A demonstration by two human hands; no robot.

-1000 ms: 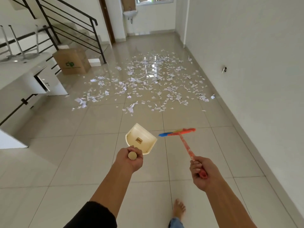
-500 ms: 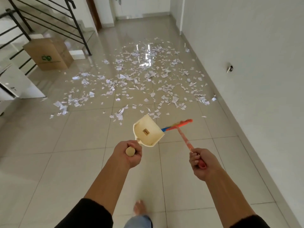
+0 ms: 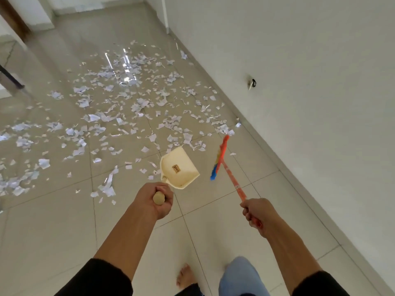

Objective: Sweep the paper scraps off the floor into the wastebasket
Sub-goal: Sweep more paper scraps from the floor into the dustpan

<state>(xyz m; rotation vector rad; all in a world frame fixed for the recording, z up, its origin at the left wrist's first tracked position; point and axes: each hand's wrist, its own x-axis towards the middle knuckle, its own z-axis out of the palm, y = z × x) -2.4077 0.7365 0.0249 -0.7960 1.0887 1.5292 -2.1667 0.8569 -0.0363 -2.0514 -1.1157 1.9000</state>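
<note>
Now the paper scraps (image 3: pixel 119 116) lie scattered over the glossy floor tiles (image 3: pixel 53 227) across the upper left and centre of the frame, closer to the person than a moment ago. The cream dustpan (image 3: pixel 181 167) hangs at centre above the nearest scraps; the left hand (image 3: pixel 155 199) curls round its handle end. The right hand (image 3: pixel 257 214) grips the orange broom (image 3: pixel 224 163), whose head has swung from crosswise to nearly end-on, its orange tip toward the white wall (image 3: pixel 299 82). The cardboard box and stair rail have left the view. A bare foot (image 3: pixel 184 276) shows at the bottom.
</note>
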